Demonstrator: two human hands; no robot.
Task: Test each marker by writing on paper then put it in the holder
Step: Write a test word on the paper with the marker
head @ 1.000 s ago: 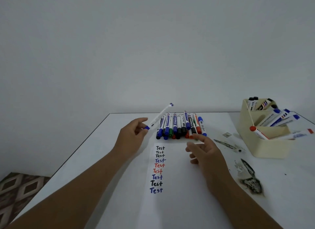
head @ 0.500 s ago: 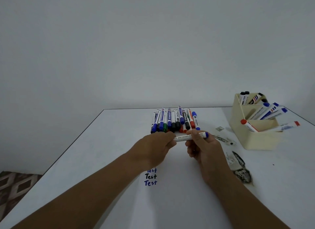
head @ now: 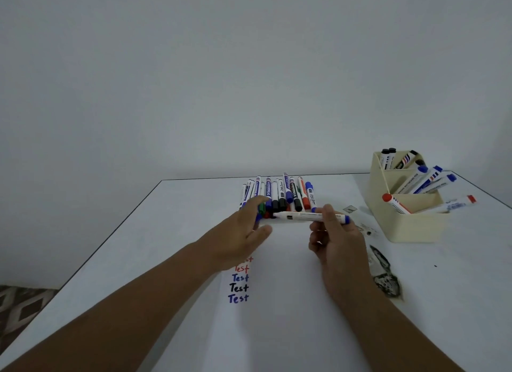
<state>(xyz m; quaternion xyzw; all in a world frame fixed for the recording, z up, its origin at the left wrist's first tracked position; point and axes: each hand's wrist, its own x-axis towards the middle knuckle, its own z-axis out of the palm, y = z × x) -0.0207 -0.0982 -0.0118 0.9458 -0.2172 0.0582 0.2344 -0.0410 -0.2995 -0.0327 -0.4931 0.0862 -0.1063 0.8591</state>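
cap just pulled off: left hand has drawn away from marker, blue cap apparently in its curled fingers, mostly hidden | right hand fingers pinch marker barrel, level above paper just before marker row | bare tip faces left | next likely: write | holder on worktop, well right

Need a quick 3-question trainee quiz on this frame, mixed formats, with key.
1. True or false: the right hand holds a marker lying crosswise.
2. The bottom "Test" on the paper is: A red, B blue, C green.
3. Fill in: the beige holder stands to the ___ of the marker pile.

Key: 1 true; 2 B; 3 right.
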